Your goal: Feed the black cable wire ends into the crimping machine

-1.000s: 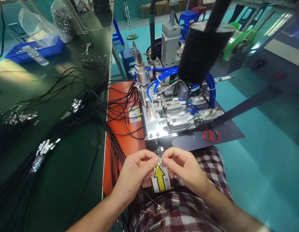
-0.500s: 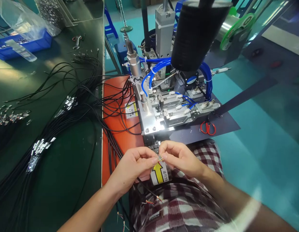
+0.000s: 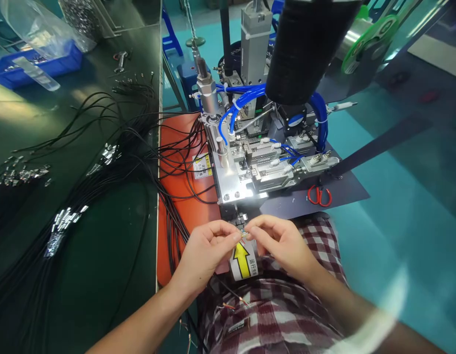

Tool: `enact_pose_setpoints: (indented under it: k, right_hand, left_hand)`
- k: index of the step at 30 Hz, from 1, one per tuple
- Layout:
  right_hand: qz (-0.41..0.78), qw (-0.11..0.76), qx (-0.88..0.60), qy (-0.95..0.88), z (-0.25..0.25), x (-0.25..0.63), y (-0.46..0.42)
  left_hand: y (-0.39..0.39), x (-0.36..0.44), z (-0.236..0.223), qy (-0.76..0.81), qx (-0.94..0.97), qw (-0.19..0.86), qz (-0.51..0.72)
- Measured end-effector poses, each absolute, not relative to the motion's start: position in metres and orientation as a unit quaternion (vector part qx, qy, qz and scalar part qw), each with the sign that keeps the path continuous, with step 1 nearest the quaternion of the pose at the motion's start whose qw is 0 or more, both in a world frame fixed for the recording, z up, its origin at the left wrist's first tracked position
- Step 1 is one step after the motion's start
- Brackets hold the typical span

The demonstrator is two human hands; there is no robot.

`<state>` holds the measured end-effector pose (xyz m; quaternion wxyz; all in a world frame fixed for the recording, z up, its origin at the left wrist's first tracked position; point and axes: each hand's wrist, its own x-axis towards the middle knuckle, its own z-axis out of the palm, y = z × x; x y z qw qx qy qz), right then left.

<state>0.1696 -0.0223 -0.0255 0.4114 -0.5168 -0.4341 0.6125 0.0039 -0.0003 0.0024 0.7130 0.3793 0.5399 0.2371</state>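
Note:
My left hand (image 3: 212, 250) pinches thin coloured wires (image 3: 244, 235) between thumb and forefinger. From the other side, my right hand (image 3: 281, 247) closes its fingertips on the same wires. Both hands meet over a yellow arrow label (image 3: 242, 260), just in front of the machine (image 3: 235, 184). The cable behind the wires is mostly hidden by my left hand. Other cable ends with bare coloured strands (image 3: 229, 306) hang by my lap in checked cloth (image 3: 283, 314).
Black cables (image 3: 102, 179) with metal connectors (image 3: 65, 221) cover the dark green table at left and cross the orange plate (image 3: 172, 142). Red-handled scissors (image 3: 319, 196) lie on the grey base at right. A blue tray (image 3: 61, 61) stands far left; a thick black tube (image 3: 305, 54) hangs above the machine.
My fingertips have risen slightly with the wires, and my right hand has shifted a little to the right. The whole view has moved slightly.

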Motion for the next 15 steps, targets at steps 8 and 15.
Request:
enact_pose_setpoints:
  k: [8, 15]
  right_hand:
    - [0.497, 0.425, -0.556, -0.513, -0.0201, 0.16, -0.0293]
    - [0.57, 0.408, -0.531, -0.476, -0.0206, 0.1591, -0.0256]
  left_hand:
    - [-0.0028, 0.0046, 0.0004, 0.533, 0.386, 0.713, 0.241]
    - [-0.0066, 0.0076, 0.0004, 0.533, 0.407, 0.688, 0.276]
